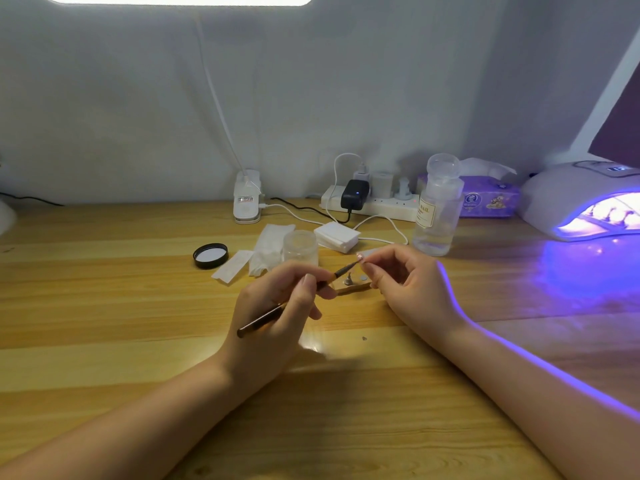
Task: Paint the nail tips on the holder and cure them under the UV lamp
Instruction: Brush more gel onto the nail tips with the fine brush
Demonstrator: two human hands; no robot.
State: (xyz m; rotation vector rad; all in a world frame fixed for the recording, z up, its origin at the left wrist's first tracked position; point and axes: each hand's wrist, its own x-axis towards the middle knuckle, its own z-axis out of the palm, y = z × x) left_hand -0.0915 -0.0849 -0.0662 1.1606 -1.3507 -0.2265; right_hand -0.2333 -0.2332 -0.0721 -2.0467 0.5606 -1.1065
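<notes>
Wood desk (104, 271), lit lamp (581, 199) right, jar (300, 245) behind our brush-gripping left hand (277, 306), right hand (405, 282) pinching tip (360, 257).

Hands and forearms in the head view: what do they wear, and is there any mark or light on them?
Both forearms are bare, with no sleeves, rings or watch visible. The left hand has short, unpainted-looking nails. A violet line of light runs along the outer edge of the right hand and forearm.
</notes>
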